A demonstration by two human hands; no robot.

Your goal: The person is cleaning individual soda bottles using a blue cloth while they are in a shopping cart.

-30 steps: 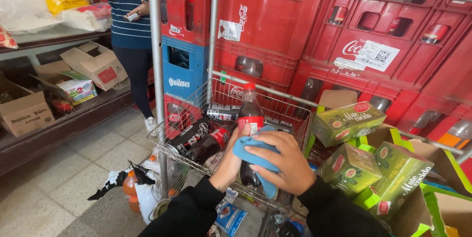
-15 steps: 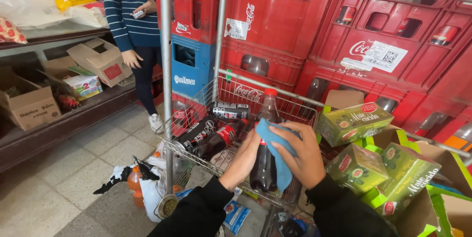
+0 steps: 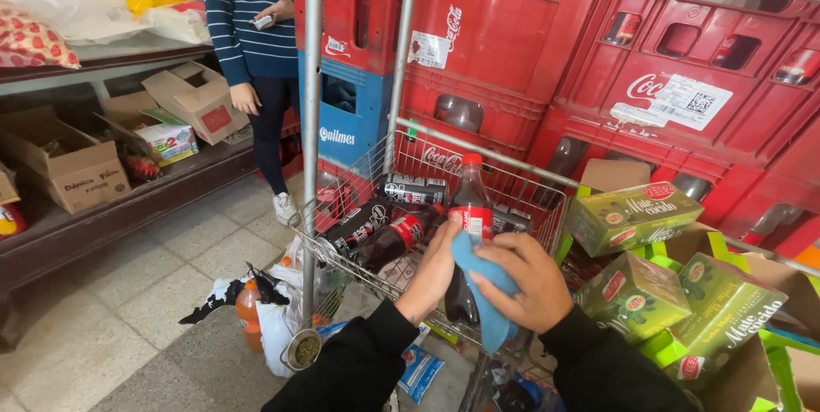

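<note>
Red bottle crates wall in the back of a storeroom with a tiled floor. Over the wire basket, the left hand curls around the lower body of an upright dark cola bottle, while the right hand presses a blue cloth against the bottle's side, fingers closed over the cloth. More cola bottles lie in the basket just left of the hands. Green cartons are stacked to the right. Farther left, a person in a striped sweater stands by the shelf.
</note>
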